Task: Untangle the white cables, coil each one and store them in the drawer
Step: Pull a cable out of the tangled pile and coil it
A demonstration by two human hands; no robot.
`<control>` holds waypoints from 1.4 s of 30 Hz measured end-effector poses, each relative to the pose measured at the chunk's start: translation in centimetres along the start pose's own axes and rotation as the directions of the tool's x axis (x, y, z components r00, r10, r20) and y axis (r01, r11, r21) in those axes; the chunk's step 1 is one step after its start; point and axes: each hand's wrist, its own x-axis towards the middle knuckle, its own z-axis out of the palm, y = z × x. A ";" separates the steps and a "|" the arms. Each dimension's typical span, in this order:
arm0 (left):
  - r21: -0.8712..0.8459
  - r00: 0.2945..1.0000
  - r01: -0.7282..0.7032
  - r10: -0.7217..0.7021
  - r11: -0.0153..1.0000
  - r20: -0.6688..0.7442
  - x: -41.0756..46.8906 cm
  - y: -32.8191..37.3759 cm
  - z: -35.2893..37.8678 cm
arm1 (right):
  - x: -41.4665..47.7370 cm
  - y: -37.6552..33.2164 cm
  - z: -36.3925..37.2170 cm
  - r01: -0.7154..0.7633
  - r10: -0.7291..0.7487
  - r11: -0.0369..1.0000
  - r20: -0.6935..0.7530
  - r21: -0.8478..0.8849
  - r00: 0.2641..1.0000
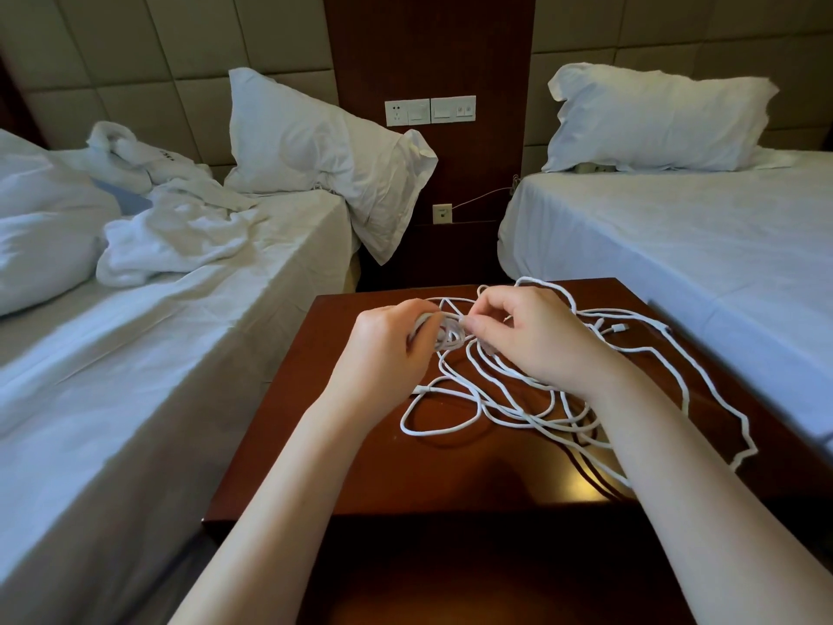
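The white cables point(518, 399) were spread as a loose tangle over the far and right parts of the nightstand point(428, 480) top, while the near-left part of that top was seen as bare wood. One kinked strand was carried along the nightstand's right edge and appeared to hang just past it, toward the bed point(676, 245) set close against that side. A second bed point(157, 354) was pressed against the nightstand's left edge.

The tangle's long axis was laid diagonally, from the far middle of the nightstand to its near-right corner. A connector point(620, 327) was found near the right edge, pointed rightward. Another plug end point(421, 390) was found at mid-top, pointed toward the left edge.

Above the far middle of the nightstand, a small bundle of loops point(446, 333) was gripped in the curled fingers of the left hand point(387, 349). A strand just beside that bundle was pinched between thumb and forefinger of the right hand point(541, 340). Behind the nightstand, a socket plate point(430, 110) was mounted on the wall panel.
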 end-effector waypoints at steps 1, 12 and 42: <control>0.007 0.999 -0.009 0.009 1.000 0.034 0.0 0.1 -0.2 | 0.0 0.1 0.0 -0.012 0.012 1.000 0.014 0.023 1.000; -0.229 0.921 0.285 -0.200 0.931 0.335 0.1 0.4 -1.7 | 0.1 0.8 0.4 -0.087 0.057 0.828 0.071 0.554 0.996; -0.307 0.957 0.288 -0.264 0.907 0.118 0.0 0.1 -1.0 | 0.5 1.7 2.0 0.339 -0.379 0.911 -0.156 -0.234 0.912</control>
